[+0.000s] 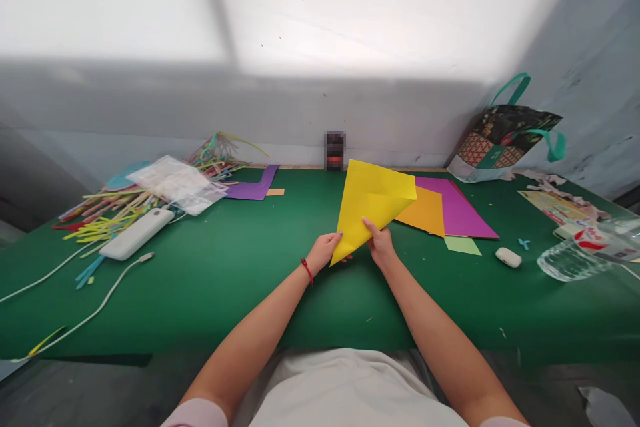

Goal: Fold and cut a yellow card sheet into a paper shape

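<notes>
A yellow sheet of paper (373,197) is held up over the green table, with one side folded over and a pointed corner toward me. My left hand (324,250) pinches its left edge near that lower corner, thumb on top. At the lower right edge, my right hand (380,240) grips the paper with its thumb lying on the face and the other fingers hidden behind. Just right of the yellow paper lie an orange sheet (425,210) and a magenta sheet (463,210), partly overlapping, with a small light green piece (463,245) at their near edge.
At left, paper strips (95,230), a clear plastic bag (180,183), a white power bank (136,233) and a cable (107,300) cover the green table (250,280). Purple paper (250,190) lies behind. On the right are a white earbud case (509,257), plastic bottle (570,260) and patterned bag (500,143).
</notes>
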Available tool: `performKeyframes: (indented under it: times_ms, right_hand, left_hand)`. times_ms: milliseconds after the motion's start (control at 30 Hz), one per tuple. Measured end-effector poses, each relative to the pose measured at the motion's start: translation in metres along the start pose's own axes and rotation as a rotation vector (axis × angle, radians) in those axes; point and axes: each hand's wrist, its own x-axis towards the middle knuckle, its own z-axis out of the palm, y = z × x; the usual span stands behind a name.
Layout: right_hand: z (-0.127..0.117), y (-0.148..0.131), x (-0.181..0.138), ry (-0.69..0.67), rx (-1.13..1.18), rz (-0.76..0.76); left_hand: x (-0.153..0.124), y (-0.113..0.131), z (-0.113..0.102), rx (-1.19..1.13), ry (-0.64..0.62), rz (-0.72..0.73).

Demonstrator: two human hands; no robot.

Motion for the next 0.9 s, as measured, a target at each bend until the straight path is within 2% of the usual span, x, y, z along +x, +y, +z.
performKeyframes:
  times_ms: [267,500,700,900]
  right_hand:
    - [-0.003,0.002,0.0,0.074,-0.108,0.03]
    - [-0.003,0.004,0.0,0.058,-0.1,0.023]
    - [-0.004,0.006,0.001,0.048,-0.091,0.017]
    - [0.0,0.0,-0.002,0.004,-0.066,0.05]
  left_hand:
    - [0.001,-0.005,-0.004,0.462,0.198,0.192]
    - [0.004,-0.011,-0.009,0.483,0.201,0.236]
    - [0.01,-0.02,-0.013,0.493,0.201,0.214]
    - [0.007,-0.014,-0.011,0.437,0.198,0.235]
